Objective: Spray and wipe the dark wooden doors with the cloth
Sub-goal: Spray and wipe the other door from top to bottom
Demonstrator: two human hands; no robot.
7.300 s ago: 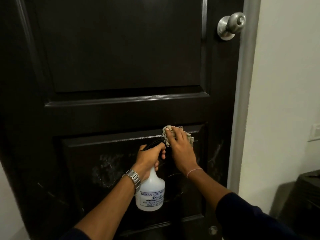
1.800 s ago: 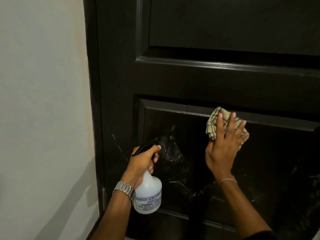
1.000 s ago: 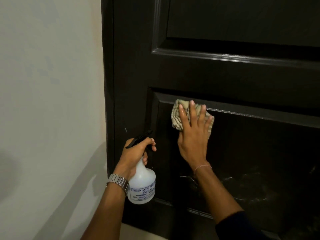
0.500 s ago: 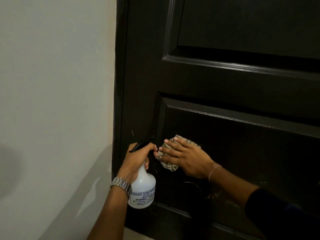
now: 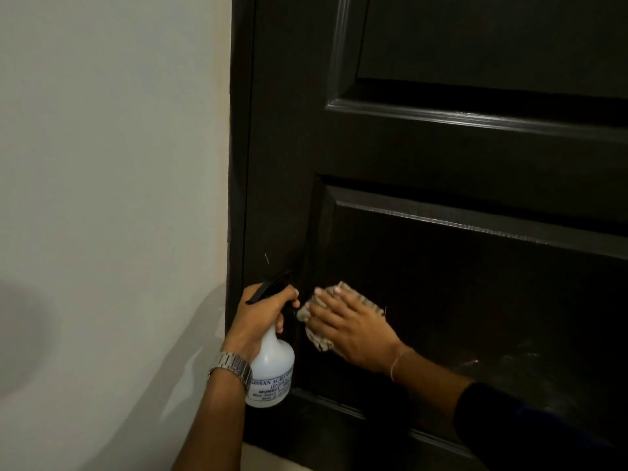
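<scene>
The checked cloth (image 5: 319, 329) lies flat against the lower recessed panel of the dark wooden door (image 5: 441, 158), at the panel's left edge, low in the scene. The right hand (image 5: 351, 329) presses it there with fingers straight and spread, pointing left, so that only the cloth's edges show around them. Just left of it, nearly touching its fingertips, the left hand (image 5: 260, 316) has its fingers curled round the neck of a white spray bottle (image 5: 272, 372). The bottle hangs upright with its black trigger head aimed toward the door. A metal watch (image 5: 231, 365) sits on the left wrist. Faint wet streaks gleam on the panel to the right. A pale wall (image 5: 112, 185) fills the left side.
</scene>
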